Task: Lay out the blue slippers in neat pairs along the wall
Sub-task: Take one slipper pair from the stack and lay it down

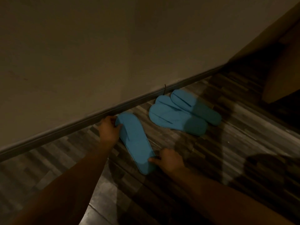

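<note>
One pair of blue slippers [185,111] already lies by the wall [113,46], while the left hand [109,129] and right hand [168,160] grip opposite ends of a slipper [135,142] on the floor [243,135], its mate unseen.

A grey-brown plank floor [211,143] is lying in dim light, streaked with shadows. A dark baseboard [48,135] is running along its edge, and a brown cardboard box [282,65] is sitting at right.
</note>
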Demonstrator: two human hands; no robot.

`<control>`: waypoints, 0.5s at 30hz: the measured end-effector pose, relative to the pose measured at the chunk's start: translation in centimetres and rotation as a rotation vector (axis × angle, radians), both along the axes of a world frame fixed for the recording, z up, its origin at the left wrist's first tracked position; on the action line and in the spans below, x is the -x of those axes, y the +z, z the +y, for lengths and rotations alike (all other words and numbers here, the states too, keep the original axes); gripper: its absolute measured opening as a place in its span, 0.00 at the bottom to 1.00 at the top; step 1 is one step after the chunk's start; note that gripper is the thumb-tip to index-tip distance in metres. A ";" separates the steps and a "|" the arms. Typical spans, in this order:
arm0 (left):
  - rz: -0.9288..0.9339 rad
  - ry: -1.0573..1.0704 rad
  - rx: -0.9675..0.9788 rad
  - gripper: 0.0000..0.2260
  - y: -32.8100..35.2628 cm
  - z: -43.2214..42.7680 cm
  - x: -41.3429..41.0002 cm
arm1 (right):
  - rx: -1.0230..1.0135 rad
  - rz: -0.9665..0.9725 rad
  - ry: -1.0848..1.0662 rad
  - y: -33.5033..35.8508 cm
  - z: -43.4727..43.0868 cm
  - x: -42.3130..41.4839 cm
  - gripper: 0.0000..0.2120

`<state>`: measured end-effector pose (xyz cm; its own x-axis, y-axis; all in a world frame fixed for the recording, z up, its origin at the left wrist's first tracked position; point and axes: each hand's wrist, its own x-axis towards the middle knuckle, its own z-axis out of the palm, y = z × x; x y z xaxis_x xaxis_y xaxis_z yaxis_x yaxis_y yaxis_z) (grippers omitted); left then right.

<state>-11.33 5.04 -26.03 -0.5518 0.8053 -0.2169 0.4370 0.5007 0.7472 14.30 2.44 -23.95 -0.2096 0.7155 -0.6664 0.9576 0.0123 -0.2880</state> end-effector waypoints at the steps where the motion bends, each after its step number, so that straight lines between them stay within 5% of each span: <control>1: 0.055 -0.003 -0.013 0.17 0.0 0.0 0.0 | -0.013 -0.009 0.021 0.4 0.8 -0.4 0.26; 5: 0.145 0.014 -0.085 0.15 0.8 0.7 -1.5 | -0.152 -0.015 -0.068 2.2 5.2 -4.1 0.24; 11: -0.084 -0.046 -0.129 0.14 1.7 5.2 -6.9 | -0.397 0.240 -0.587 2.3 9.7 -12.7 0.14; 15: -0.193 -0.054 -0.054 0.10 1.1 7.9 -9.3 | -0.366 0.217 -0.690 0.5 11.3 -15.2 0.21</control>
<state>-1.98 12.92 -24.89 -0.4601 0.8458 -0.2700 0.3083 0.4373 0.8448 29.55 13.71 -23.44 0.2611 0.8956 -0.3601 0.7072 -0.4314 -0.5602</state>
